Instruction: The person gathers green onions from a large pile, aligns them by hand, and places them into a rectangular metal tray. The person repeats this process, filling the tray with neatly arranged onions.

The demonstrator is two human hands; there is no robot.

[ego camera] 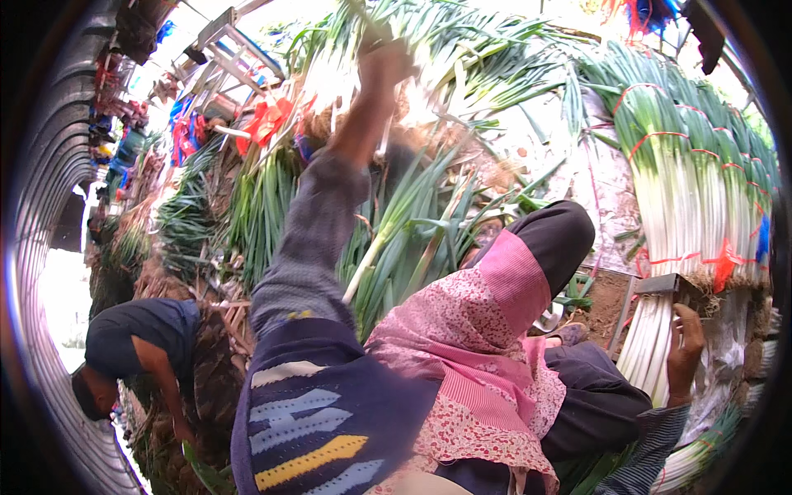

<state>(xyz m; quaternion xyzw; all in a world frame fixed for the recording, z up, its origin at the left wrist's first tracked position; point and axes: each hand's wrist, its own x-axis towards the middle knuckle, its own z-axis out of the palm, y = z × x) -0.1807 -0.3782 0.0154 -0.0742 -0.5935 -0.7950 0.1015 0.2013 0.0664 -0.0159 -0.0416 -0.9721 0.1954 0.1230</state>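
My left hand (385, 62) is raised at the top centre, blurred, its fingers closed around a thin pale thing that looks like a stalk. Cut or pulled leeks (495, 55) with green leaves spread behind it. At the right, my right hand (685, 346) is beside the white stems of leeks (640, 346), fingers bent and apart; whether it touches them is unclear. Just above it is the end of a dark bar (657, 284). More loose leeks (396, 229) lie before my pink floral apron (458, 371).
Leek bundles (668, 179) tied with red bands stand at the right. A co-worker (142, 346) bends over at the lower left. Red plastic strips (266, 120) hang near a metal frame (238, 49). A corrugated wall (49, 185) runs along the left.
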